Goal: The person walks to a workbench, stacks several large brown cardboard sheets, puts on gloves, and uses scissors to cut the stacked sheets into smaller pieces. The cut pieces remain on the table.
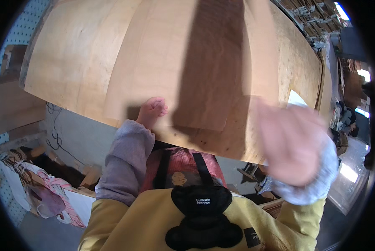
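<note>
A thin brown veneer sheet lies over a large pale plywood board in front of me. My left hand is at the sheet's near edge, its fingers curled into a loose fist with nothing visible in them. To the right, my right hand is smeared by motion above the board's near right part, so its fingers cannot be made out. A pale, blurred strip runs up beyond that hand; whether the hand touches it is unclear. A dark shadow crosses the veneer sheet.
Beyond the board's right edge are stacked wooden pieces. A white scrap lies beside my right hand. At lower left, a bin of wood offcuts and cloth stands below the board, with black cable on the floor.
</note>
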`<state>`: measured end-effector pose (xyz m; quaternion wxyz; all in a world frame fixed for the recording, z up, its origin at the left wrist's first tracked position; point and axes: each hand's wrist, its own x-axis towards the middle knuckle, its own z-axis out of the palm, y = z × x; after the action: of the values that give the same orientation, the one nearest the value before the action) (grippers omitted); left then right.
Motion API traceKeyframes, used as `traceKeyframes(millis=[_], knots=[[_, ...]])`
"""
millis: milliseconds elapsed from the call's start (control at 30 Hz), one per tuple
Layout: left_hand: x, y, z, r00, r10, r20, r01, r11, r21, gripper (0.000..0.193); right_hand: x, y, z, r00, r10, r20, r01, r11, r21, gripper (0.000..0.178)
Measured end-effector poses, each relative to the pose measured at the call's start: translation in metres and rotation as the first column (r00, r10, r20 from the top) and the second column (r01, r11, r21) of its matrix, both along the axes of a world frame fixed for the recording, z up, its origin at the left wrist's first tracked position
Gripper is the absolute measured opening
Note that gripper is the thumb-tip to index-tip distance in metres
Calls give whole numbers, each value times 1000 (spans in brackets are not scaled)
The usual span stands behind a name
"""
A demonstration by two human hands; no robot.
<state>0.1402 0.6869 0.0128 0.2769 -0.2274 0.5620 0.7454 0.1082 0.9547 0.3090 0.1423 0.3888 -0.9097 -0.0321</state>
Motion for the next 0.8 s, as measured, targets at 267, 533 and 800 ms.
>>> traceKeyframes(millis=[267, 533, 800], knots=[[-9, -4, 37, 995, 49, 89, -58, 993, 105, 56, 2, -144, -176, 675, -176, 716, 310, 949, -58, 20], [6, 1, -1, 997, 13, -79, -13, 1000, -6, 30, 24, 42, -259, 598, -323, 734, 782, 434, -447, 36], [4, -7, 22, 917, -338, -214, 111, 728, -676, 50, 47, 157, -328, 238, -273, 932, 971, 89, -221, 15]])
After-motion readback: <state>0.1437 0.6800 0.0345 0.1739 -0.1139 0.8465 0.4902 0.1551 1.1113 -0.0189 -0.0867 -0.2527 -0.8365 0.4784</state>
